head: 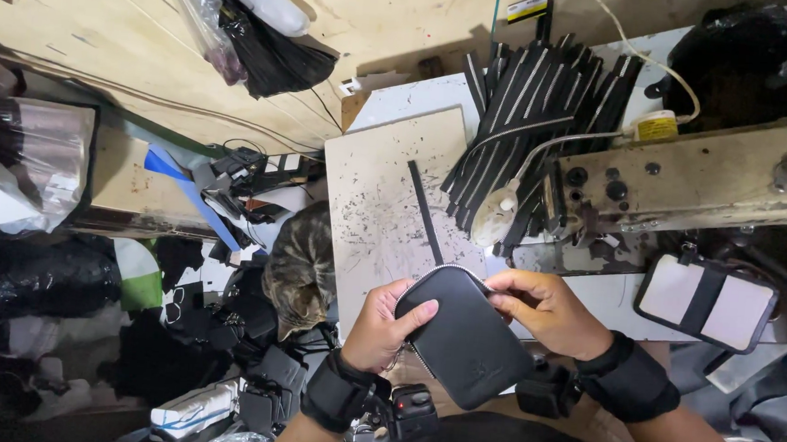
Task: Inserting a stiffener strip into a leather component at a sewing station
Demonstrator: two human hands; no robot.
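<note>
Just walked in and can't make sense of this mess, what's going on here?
A person holds a small black zip pouch in both hands: the left hand grips its left edge, the right hand pinches the top by the zipper. Behind it lie a pile of black zipper strips and a scuffed white board. A tabby cat sits alongside.

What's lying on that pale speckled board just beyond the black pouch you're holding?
On the pale board lies one thin black strip, amid dark specks. The black zip pouch, held by the left hand and right hand, covers the board's near edge, so anything there is hidden.
</note>
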